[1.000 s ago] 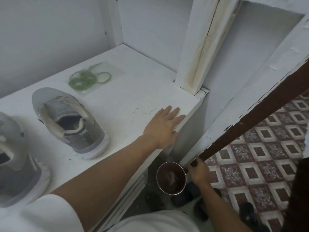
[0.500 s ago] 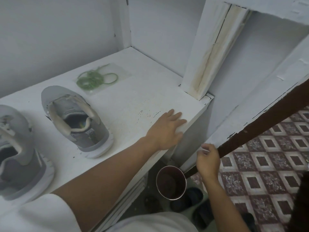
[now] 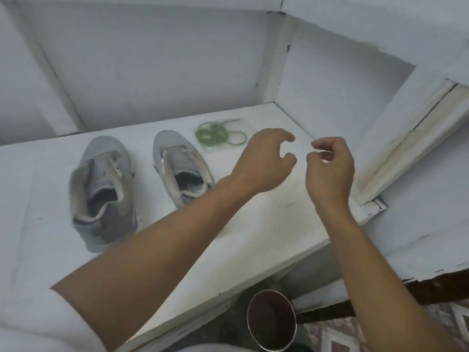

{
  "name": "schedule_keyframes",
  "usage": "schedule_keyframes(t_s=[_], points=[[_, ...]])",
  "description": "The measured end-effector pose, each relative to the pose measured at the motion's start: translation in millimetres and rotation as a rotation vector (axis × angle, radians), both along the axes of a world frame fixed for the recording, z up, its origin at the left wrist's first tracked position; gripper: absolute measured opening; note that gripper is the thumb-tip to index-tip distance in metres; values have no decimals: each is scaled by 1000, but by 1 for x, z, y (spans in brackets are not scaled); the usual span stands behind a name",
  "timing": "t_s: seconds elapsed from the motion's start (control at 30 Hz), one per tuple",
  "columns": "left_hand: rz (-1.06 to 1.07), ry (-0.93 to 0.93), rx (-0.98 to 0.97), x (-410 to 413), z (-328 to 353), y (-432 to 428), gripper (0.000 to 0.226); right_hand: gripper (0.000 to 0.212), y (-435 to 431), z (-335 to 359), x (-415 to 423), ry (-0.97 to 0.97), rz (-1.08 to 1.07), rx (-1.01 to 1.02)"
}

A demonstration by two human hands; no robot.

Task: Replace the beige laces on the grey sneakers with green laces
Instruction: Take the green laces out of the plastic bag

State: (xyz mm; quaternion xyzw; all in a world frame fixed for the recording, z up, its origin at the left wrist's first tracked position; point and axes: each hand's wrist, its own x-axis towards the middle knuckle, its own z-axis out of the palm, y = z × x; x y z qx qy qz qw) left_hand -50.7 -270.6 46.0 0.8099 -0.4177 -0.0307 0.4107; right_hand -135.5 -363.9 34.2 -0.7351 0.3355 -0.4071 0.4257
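Observation:
Two grey sneakers stand side by side on a white shelf (image 3: 253,224), toes pointing away: the left sneaker (image 3: 101,189) and the right sneaker (image 3: 181,166), both with beige trim. A bundle of green laces (image 3: 218,134) lies in a clear packet just beyond the right sneaker. My left hand (image 3: 264,161) hovers above the shelf to the right of the laces, fingers curled and apart, holding nothing. My right hand (image 3: 330,168) hangs beside it, fingers loosely curled, also empty. The hands are close together and do not touch.
White walls close the shelf at the back and right, with a slanted white beam (image 3: 411,141) at the right. Below the shelf's front edge a round metal pot (image 3: 271,323) with dark contents sits over a patterned tiled floor (image 3: 444,326).
My left hand lifted off the shelf's corner and my right hand came up from the brown rail; both now hover over the shelf. The view swung left and up.

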Motion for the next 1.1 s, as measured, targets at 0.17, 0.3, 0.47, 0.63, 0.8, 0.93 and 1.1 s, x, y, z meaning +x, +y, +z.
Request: schedule_keyframes(t_s=[0.17,0.3,0.47,0.63,0.8,0.93,1.1], points=[[229,60,-25,43,27,36,39,22,3,20,62,25,179,-123],[371,148,-55,77,36,63,37,19,4,34,106,57,309,-244],[507,351,-94,119,35,73,23,16,-3,41,160,177,396,-400],[554,789,-239,150,19,58,38,18,-23,25,206,407,468,-512],[588,979,-260,161,3,36,47,30,-55,-4,233,675,505,-517],[549,1082,-243,166,-5,19,47,40,-78,-26,237,894,488,-422],[533,1167,-169,172,-12,6,47,57,-94,-51,234,969,532,-289]])
